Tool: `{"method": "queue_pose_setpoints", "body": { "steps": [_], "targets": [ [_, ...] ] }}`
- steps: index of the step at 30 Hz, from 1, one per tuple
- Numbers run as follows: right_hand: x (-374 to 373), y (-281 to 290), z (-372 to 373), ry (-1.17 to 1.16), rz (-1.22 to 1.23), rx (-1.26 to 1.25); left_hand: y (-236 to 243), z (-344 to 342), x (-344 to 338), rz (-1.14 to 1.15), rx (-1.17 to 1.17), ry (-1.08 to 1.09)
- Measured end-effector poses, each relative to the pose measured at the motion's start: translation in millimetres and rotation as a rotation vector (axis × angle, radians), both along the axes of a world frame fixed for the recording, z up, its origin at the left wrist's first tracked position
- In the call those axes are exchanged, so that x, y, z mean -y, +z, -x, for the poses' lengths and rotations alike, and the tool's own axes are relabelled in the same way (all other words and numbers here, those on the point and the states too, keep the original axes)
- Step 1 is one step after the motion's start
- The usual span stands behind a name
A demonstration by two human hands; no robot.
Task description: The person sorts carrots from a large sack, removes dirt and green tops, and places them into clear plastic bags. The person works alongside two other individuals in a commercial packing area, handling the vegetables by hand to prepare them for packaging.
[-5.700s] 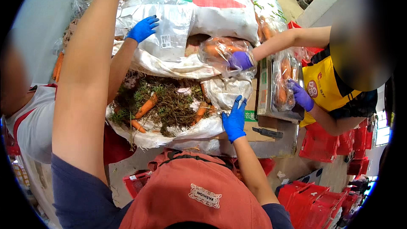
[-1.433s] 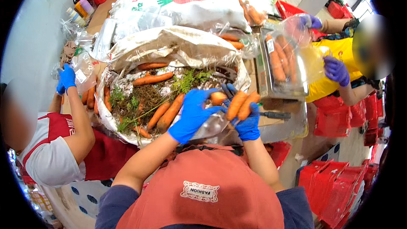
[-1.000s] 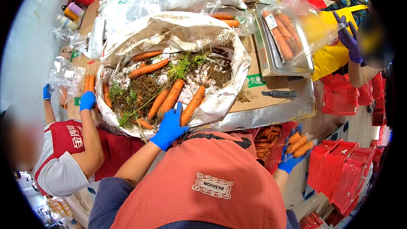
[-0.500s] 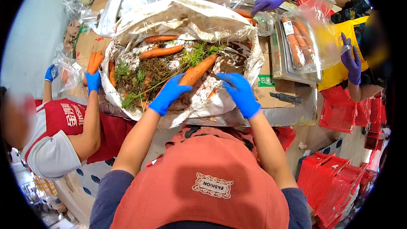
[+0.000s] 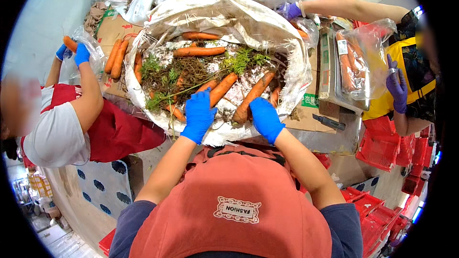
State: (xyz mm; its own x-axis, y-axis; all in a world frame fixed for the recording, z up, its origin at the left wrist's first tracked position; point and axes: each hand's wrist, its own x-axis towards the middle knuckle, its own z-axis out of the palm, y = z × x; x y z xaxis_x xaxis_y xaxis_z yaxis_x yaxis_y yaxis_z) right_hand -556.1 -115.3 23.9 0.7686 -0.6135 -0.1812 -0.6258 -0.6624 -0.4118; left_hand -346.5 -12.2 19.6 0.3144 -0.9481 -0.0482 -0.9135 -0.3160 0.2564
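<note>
My left hand (image 5: 198,115), in a blue glove, is closed over the lower end of a carrot (image 5: 223,89) in an open white woven sack (image 5: 300,74). A smaller carrot (image 5: 206,86) pokes out beyond its fingertips. My right hand (image 5: 266,118), also blue-gloved, has its fingers curled against the side of a soil-stained carrot (image 5: 254,96). That carrot slants between my two hands. Behind them lie roots and green carrot tops (image 5: 239,60), loose soil and more carrots (image 5: 199,51). My palms and thumbs are mostly hidden.
At left, a co-worker's blue-gloved hand (image 5: 82,53) holds a carrot (image 5: 70,44) by a clear bag. Two carrots (image 5: 116,59) lie on cardboard. At right, bagged carrots (image 5: 349,67) rest on a scale (image 5: 330,79), near another person's purple-gloved hand (image 5: 397,86). Red crates (image 5: 380,148) stand below.
My left hand has shifted to the lower ends of the carrots, and my right hand has closed in on a carrot. The left co-worker's carrots now lie on the cardboard; one is near the bag.
</note>
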Motion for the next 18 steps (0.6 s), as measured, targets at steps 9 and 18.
{"method": "queue_pose_setpoints", "body": {
  "steps": [9, 18],
  "targets": [
    [3.6, -37.7, 4.2, -0.122, 0.103, 0.194, -11.1, -10.8, 20.4, 0.048, -0.082, -0.072],
    [21.0, 69.7, 17.9, -0.526, -1.282, 1.072, 45.3, -3.4, -12.0, 0.312, -1.484, 0.164]
  ]
}}
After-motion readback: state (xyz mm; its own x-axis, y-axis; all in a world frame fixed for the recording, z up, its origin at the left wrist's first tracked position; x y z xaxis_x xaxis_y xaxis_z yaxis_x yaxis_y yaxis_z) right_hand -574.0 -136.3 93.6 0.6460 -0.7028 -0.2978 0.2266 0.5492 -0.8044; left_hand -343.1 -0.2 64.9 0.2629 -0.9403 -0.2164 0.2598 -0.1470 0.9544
